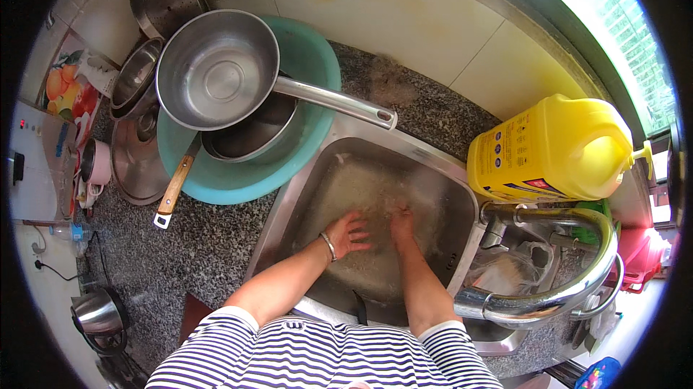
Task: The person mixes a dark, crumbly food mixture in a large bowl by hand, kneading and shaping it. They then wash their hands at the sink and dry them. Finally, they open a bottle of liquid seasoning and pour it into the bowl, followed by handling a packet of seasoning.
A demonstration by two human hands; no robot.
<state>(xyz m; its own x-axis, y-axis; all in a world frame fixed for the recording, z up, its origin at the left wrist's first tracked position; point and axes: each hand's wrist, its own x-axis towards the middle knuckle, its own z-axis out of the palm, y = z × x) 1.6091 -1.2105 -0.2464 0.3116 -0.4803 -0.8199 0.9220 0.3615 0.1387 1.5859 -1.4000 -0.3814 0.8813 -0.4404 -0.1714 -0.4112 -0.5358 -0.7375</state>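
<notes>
Both hands are in a stainless steel sink basin that holds cloudy water. My left hand has its fingers spread with nothing between them, and a metal bracelet circles that wrist. A short way to its right, my right hand dips into the water. Its fingers are blurred by the water, so whether it holds something cannot be made out. A thin black object rests at the basin's near side, partly hidden by my shirt.
A turquoise basin carries a steel saucepan whose handle reaches over the sink corner, and a wooden-handled pan. Right of the sink stand a large yellow pump bottle and a curved chrome faucet. An electric kettle is at left.
</notes>
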